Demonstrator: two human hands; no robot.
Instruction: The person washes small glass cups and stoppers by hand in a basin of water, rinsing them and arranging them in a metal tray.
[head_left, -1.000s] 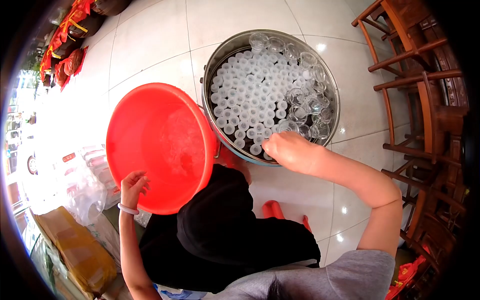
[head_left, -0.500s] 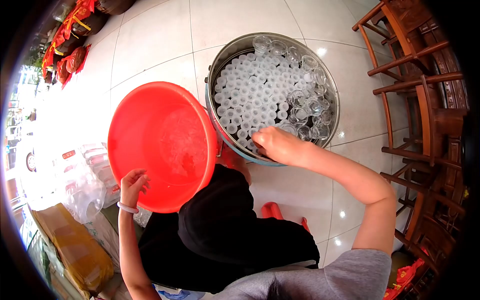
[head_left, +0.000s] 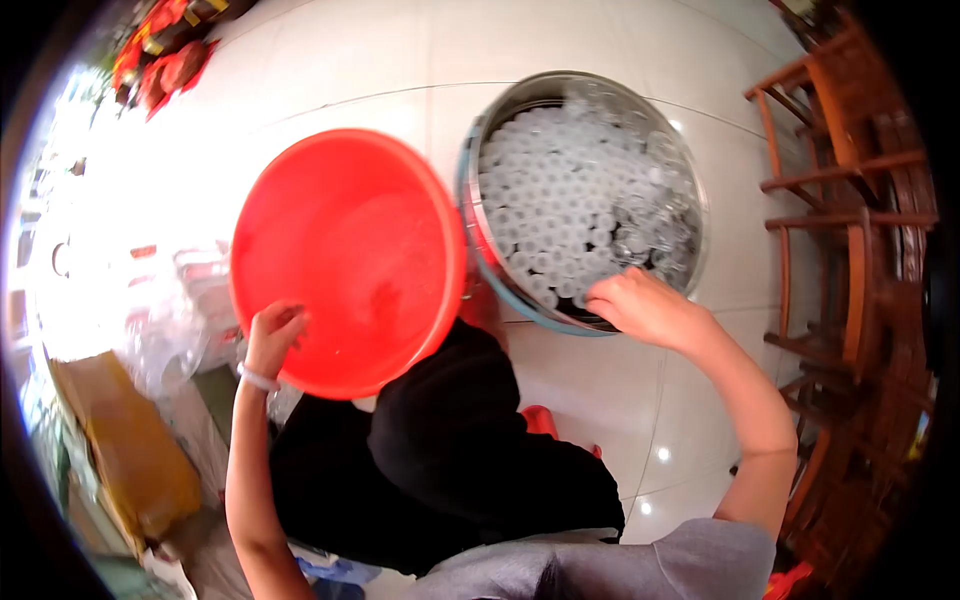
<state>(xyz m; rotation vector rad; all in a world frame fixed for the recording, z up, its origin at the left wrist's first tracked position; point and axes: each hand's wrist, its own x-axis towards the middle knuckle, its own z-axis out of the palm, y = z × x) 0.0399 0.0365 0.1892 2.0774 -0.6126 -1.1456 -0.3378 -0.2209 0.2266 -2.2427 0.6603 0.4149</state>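
Evidently, most of the filling shows as done. Nearest are the person's black trousers [head_left: 440, 420], and on the near side of the big round red plastic basin [head_left: 300, 220] the left hand [head_left: 272, 338] hangs over the rim, its fingers loosely curled and a little apart, with nothing visible in it. The right hand [head_left: 648, 307] is at the near edge of the round silver metal pan [head_left: 545, 88], just beside the basin; its fingertips are drawn together, but blur keeps me from telling whether they pinch anything. Inside the pan, small round translucent white cups [head_left: 550, 190] stand packed side by side over the left and middle. Dark gaps remain at the near edge, by the right hand. Farther along the right side, clear round dishes [head_left: 640, 230] lie in a loose heap, unlike the close-set cups. Beyond stand brown wooden chairs [head_left: 858, 290].
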